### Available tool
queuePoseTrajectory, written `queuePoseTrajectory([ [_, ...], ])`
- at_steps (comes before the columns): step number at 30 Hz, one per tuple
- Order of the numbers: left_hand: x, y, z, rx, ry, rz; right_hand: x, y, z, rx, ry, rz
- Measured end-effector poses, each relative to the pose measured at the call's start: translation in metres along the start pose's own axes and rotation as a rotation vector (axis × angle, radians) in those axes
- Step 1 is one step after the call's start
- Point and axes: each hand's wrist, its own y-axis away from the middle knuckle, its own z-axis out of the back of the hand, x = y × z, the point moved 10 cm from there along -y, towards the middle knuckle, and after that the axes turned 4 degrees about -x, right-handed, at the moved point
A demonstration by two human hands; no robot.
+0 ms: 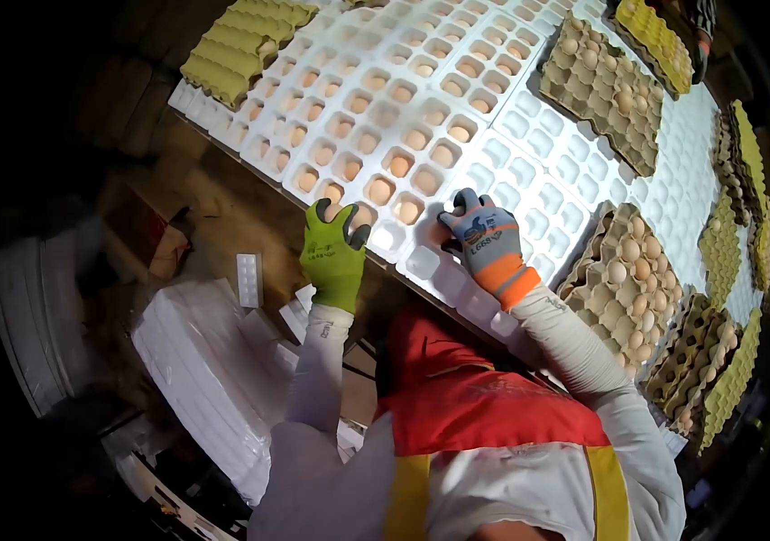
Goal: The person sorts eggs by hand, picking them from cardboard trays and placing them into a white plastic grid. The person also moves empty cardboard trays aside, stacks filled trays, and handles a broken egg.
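Note:
My left hand (334, 257), in a green glove with dark fingertips, is at the near edge of the white foam egg trays (416, 236). Its fingers are apart and bent, beside an egg (364, 215) in the edge row; nothing shows held. To the right, my right hand (486, 236) wears a grey glove with an orange cuff. Its fingers are spread and bent down over the foam, with no egg visible between them; its palm side is hidden. Eggs fill many cups ahead of and left of my hands, while the cups around my right hand look bare.
At right stands a pulp tray with eggs (633, 270); another pulp tray (606, 86) lies farther back. A yellow tray (245, 45) is at upper left. Wrapped white foam (209, 361) sits below the table edge. Another person's hand (701, 50) shows at upper right.

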Motion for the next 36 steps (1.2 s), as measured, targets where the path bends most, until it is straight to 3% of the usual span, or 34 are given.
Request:
queuePoseTrajectory([
  [3,-0.019,0.01,-0.008,0.073,0.148,-0.083,0.001,0.001,-0.023,0.097,0.093,-0.007],
  [4,-0.027,0.017,-0.01,0.093,0.215,-0.123,-0.008,0.003,-0.02,0.03,-0.017,-0.059],
  [6,-0.036,0.032,-0.028,0.192,0.062,-0.206,-0.026,0.01,-0.012,-0.107,-0.235,-0.152],
  [10,-0.034,0.028,-0.035,0.238,0.177,-0.152,-0.035,-0.001,-0.025,-0.121,-0.089,-0.114],
  [11,-0.033,0.027,-0.035,0.254,0.224,-0.122,-0.037,-0.002,-0.028,-0.114,-0.149,-0.144],
  [14,-0.03,0.03,-0.033,0.22,0.38,-0.025,-0.061,0.015,-0.001,-0.368,-0.499,-0.292],
  [15,-0.029,0.033,-0.032,0.215,0.433,0.007,-0.082,0.018,-0.016,-0.297,-0.748,-0.499],
  [16,-0.036,0.036,-0.031,0.187,0.452,-0.003,-0.094,0.018,-0.014,-0.436,-0.835,-0.514],
  [18,-0.056,0.042,-0.033,0.135,0.492,-0.024,-0.084,0.007,0.027,-0.768,-0.845,-0.309],
  [19,-0.07,0.046,-0.038,0.095,0.449,-0.159,-0.087,-0.01,0.014,-0.712,-0.896,-0.319],
  [20,-0.074,0.053,-0.051,0.158,0.478,-0.068,-0.086,-0.038,-0.012,-0.624,-0.589,-0.213],
  [21,-0.076,0.062,-0.062,0.151,0.351,-0.202,-0.076,-0.04,-0.011,-0.649,-0.518,-0.135],
  [22,-0.081,0.071,-0.078,0.144,0.262,-0.358,-0.075,-0.041,-0.008,-0.576,-0.46,-0.191],
  [23,-0.082,0.076,-0.084,0.151,0.218,-0.424,-0.086,-0.036,-0.015,-0.663,-0.508,-0.297],
  [26,-0.099,0.081,-0.075,0.084,0.175,-0.529,-0.096,0.024,0.029,-0.781,-0.752,-0.297],
  [28,-0.097,0.079,-0.078,0.153,0.299,-0.488,-0.097,0.097,0.072,-0.796,-0.816,-0.269],
  [29,-0.093,0.076,-0.079,0.147,0.312,-0.46,-0.105,0.138,0.055,-0.825,-0.735,-0.351],
  [31,-0.088,0.072,-0.084,0.18,0.416,-0.351,-0.122,0.229,0.11,-0.756,-0.686,-0.315],
  [32,-0.108,0.074,-0.083,0.221,0.495,-0.335,-0.137,0.288,0.111,-0.853,-0.394,-0.44],
  [33,-0.142,0.076,-0.076,0.263,0.573,-0.318,-0.166,0.332,0.114,-0.813,-0.545,-0.595],
  [34,-0.18,0.081,-0.069,0.304,0.649,-0.299,-0.188,0.38,0.117,-0.779,-0.422,-0.82],
  [35,-0.232,0.094,-0.063,0.422,0.771,-0.382,-0.21,0.419,0.111,-0.694,-0.372,-0.922],
  [36,-0.278,0.113,-0.068,0.536,0.822,-0.504,-0.217,0.435,0.115,-0.557,-0.171,-0.848],
])
